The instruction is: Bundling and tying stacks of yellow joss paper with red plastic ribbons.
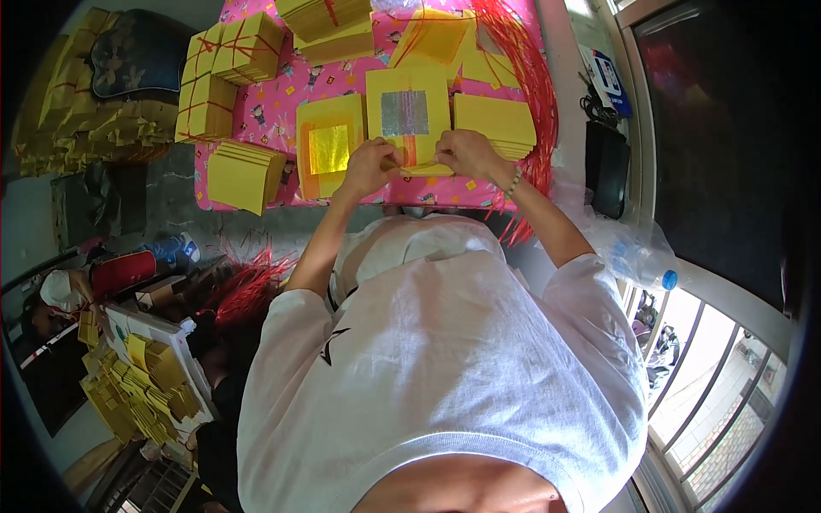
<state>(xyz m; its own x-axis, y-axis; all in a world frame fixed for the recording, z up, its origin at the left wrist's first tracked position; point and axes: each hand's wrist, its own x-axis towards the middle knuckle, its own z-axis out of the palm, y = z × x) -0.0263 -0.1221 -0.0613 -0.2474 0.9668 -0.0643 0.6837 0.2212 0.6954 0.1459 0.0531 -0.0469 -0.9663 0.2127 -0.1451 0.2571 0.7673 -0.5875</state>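
Observation:
A yellow sheet of joss paper [373, 98] with a silver foil square lies in front of me on a pink patterned table. Its near edge is folded up into a narrow strip. My left hand [374, 166] pinches the left end of that strip, fingers closed. At the strip's right end, my right hand [469, 156] grips the paper between thumb and fingers; a beaded bracelet circles that wrist. Left of the sheet lies a stack of joss paper with a gold foil square [329, 149]. Beside my right hand sits a fanned stack of folded yellow papers [492, 120].
Tied yellow bundles [248, 47] and another folded stack [243, 174] occupy the table's left. Red raffia strands [537, 94] hang along its right edge. A plastic bottle [637, 263] lies by the window. At lower left, another person [64, 295] is near heaped yellow papers [141, 385].

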